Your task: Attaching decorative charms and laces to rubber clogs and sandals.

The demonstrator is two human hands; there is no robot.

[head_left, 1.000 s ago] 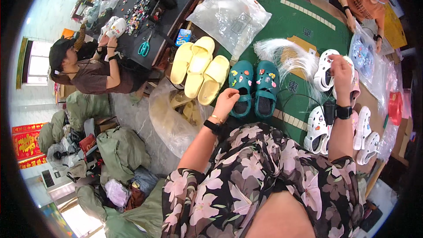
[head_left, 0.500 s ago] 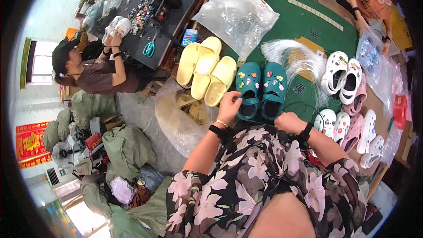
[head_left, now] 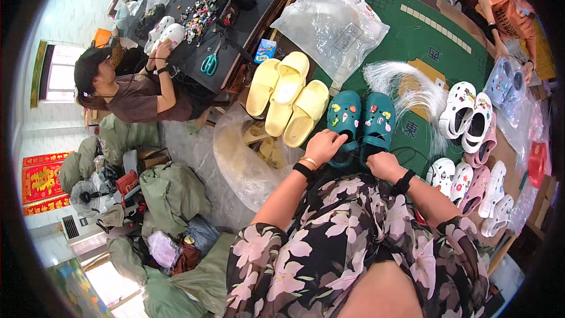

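We have both hands on a pair of teal clogs (head_left: 360, 126) that lies at the near edge of the green table (head_left: 412, 29), just in front of our lap. Our left hand (head_left: 322, 146) rests over the heel of the left clog with its fingers curled down and pressed together on the heel strap; our right hand (head_left: 382, 165) is closed loosely at the heel of the right clog, and we cannot tell whether its fingers pinch the strap or only lie against it. The clogs sit side by side and touching, soles down, with small coloured charms studded on their uppers. Their long axes run from us outward: heels at the near edge under our hands, rounded toes pointing toward the table's middle and the bundle of clear plastic strands (head_left: 406, 85) beyond them. We judge them light and springy, moulded foam that gives under a squeeze but keeps its shape, with a matt skin that should not slip; the charms are the delicate part and could pop out if rubbed. The heel rim or strap looks the safest place to grip, as we do now. Three yellow slides (head_left: 286, 98) lie just to the left near the table's left edge, and white and pink clogs (head_left: 471, 141) crowd the right side.
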